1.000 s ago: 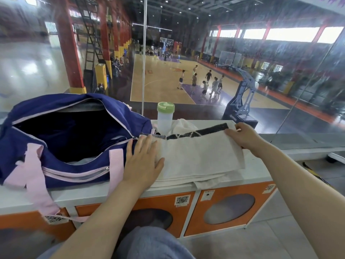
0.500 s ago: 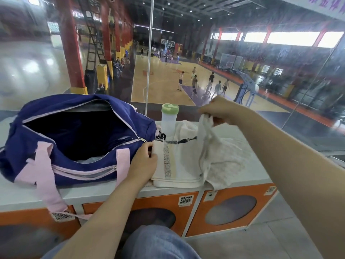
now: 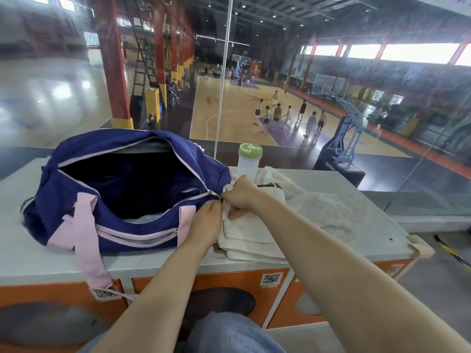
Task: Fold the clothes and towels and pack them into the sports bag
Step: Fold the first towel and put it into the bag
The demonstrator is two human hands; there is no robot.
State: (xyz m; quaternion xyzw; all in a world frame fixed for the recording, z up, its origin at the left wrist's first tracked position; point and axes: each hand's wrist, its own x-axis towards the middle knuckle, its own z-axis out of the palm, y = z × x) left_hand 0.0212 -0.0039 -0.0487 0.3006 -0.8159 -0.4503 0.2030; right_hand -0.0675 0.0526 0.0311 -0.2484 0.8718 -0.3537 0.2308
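Head view. Both hands meet at the white towel [image 3: 251, 231], at 3 o'clock of the open navy sports bag [image 3: 122, 189] and touching its zipper end. Right hand [image 3: 240, 194] pinches the folded edge; left hand [image 3: 205, 220] pins the stack, fingers hidden. Best align the edges before pressing flat. A green-lidded bottle [image 3: 248, 160] stands at 12 o'clock, loose white cloth [image 3: 328, 212] at 3; the pink strap [image 3: 88, 240] drapes the counter [image 3: 369, 240].

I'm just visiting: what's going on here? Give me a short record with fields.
setting: grey countertop overlooking a basketball court
bag: navy sports bag with pink straps, unzipped, open
cloth: white folded towel, right of the bag, on the countertop
left hand: pressing the towel's left edge
right hand: gripping the towel's edge
bottle: green-lidded clear bottle, upright behind the towel
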